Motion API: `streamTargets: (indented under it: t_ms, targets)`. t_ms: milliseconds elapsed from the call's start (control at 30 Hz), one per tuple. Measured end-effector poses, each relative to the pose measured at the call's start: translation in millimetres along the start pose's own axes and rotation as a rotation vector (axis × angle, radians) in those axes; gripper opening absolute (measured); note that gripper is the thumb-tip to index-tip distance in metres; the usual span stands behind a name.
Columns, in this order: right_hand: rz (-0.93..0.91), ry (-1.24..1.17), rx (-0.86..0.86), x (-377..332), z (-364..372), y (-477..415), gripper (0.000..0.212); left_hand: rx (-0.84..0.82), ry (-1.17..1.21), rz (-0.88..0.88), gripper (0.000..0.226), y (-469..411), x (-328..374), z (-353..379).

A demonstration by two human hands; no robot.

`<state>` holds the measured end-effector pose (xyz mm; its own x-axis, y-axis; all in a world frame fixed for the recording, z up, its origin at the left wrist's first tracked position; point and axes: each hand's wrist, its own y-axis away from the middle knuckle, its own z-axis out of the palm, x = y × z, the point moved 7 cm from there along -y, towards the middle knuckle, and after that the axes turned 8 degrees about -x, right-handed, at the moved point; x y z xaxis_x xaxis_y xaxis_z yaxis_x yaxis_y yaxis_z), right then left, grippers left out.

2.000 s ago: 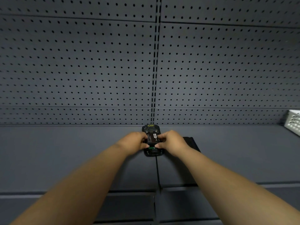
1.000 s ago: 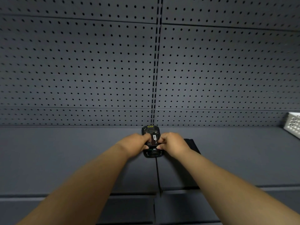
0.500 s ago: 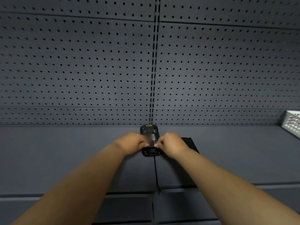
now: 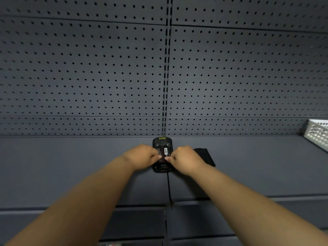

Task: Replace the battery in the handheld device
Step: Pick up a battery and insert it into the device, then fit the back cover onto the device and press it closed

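Note:
A black handheld device [image 4: 161, 142] lies back-up on the dark grey shelf [image 4: 71, 166], close to the pegboard wall. In its open back sits a dark battery [image 4: 164, 151] with a white barcode label. My left hand [image 4: 142, 157] grips the device's left side, thumb on the battery's lower edge. My right hand [image 4: 184, 159] holds the right side, thumb tip meeting the left thumb on the battery. The device's lower half is partly hidden by both hands.
A flat black piece [image 4: 205, 156], possibly the back cover, lies on the shelf just right of my right hand. A white perforated basket [image 4: 317, 134] stands at the far right. The grey pegboard [image 4: 88, 77] rises right behind the device. A lower shelf edge [image 4: 230, 199] runs in front.
Both hands stay on the device. The thumbs have shifted slightly down along the battery, and more of its label shows now than two seconds ago.

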<state>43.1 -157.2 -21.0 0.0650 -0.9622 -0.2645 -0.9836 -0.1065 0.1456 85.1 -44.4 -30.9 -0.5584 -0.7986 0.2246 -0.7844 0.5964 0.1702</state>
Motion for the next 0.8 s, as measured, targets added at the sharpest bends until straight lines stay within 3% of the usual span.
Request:
streamTargets:
  t_ms: [200, 333, 533, 667, 800]
  targets:
    - [-0.036, -0.081, -0.032, 8, -2, 2, 0.045, 0.001, 0.014, -0.007, 0.032, 7, 2, 2]
    - [0.069, -0.143, 0.082, 47, -22, -6, 0.029, -0.025, 0.028, 0.006, 0.03, 8, -1, 3]
    - [0.273, -0.013, -0.184, 106, -16, -15, 0.071, -0.039, -0.027, 0.028, 0.029, 4, -3, 2]
    - [0.268, -0.009, -0.293, 118, -9, -19, 0.068, -0.039, -0.04, 0.032, 0.031, 2, -5, 2]
    - [0.262, -0.027, -0.312, 121, -7, -21, 0.079, -0.031, -0.038, 0.034, 0.032, 1, -6, 2]
